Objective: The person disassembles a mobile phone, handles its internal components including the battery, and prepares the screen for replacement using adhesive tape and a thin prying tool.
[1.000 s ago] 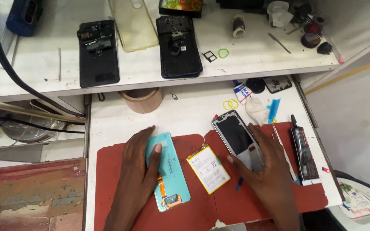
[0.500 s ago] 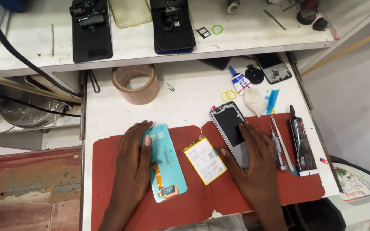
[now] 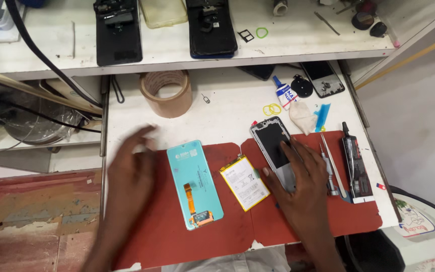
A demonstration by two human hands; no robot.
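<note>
My right hand (image 3: 302,182) lies flat on the lower part of a phone frame (image 3: 272,141) on the red mat (image 3: 167,236), fingers spread over it. To its left lie a white-and-yellow battery (image 3: 244,182) and a turquoise screen panel (image 3: 194,182) with an orange flex cable. My left hand (image 3: 129,170) is blurred, fingers apart, just left of the turquoise panel and off it, holding nothing.
A roll of brown tape (image 3: 166,93) stands behind the mat. Right of the frame lie tweezers and a screwdriver (image 3: 331,168), a black glue tube (image 3: 354,161), a small glue bottle (image 3: 284,92) and yellow bands (image 3: 271,109). Opened phones (image 3: 118,30) rest on the shelf above.
My left hand has come off the turquoise panel and moved left and up. My right hand still rests on the phone frame. The view has shifted slightly.
</note>
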